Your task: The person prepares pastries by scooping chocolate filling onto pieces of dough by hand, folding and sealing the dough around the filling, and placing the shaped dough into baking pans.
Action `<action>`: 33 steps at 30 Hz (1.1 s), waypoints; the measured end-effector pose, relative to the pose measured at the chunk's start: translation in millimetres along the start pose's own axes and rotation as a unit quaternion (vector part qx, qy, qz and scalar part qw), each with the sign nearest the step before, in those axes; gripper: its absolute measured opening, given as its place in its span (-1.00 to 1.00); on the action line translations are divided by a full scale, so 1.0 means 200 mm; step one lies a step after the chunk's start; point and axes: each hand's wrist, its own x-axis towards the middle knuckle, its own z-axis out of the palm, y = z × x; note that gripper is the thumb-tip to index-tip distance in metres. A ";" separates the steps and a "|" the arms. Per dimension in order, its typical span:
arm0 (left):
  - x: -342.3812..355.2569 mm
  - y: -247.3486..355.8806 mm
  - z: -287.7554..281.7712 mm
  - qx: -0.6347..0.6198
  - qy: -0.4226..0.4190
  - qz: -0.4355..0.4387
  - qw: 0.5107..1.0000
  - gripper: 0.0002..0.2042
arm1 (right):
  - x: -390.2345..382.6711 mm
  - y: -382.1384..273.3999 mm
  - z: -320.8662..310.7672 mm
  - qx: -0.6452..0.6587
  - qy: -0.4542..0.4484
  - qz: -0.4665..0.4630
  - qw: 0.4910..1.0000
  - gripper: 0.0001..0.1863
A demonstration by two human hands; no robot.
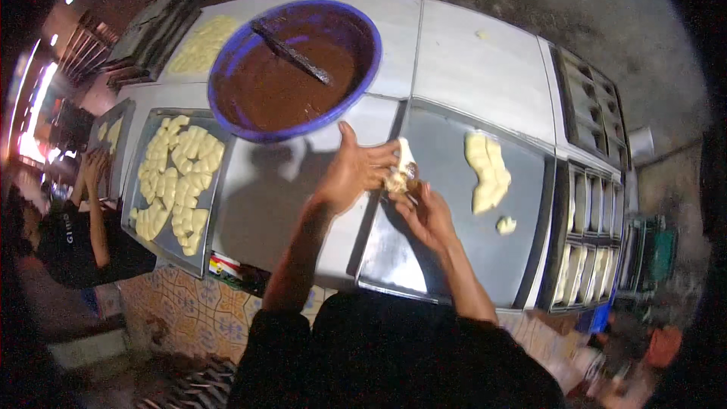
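Over the left side of a metal tray, my right hand pinches a small piece of pale dough with brown paste on it. Close beside it, my left hand has its fingers stretched out, their tips at the dough; whether they press on it is hard to tell. On the tray's right half lie joined dough strips and a small dough lump. Beyond my left hand stands a purple basin of brown paste, with a dark flat paddle resting in it.
Left of the basin, a second tray carries many cut dough pieces. Loaf moulds, some holding dough, line the right edge. Stacked dark trays stand at the far left. Another person works at the left.
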 end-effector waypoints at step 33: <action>-0.28 -0.80 0.36 0.312 0.119 0.257 0.907 -0.75 | -0.52 0.02 -0.18 -0.409 0.028 -0.032 0.912 -0.42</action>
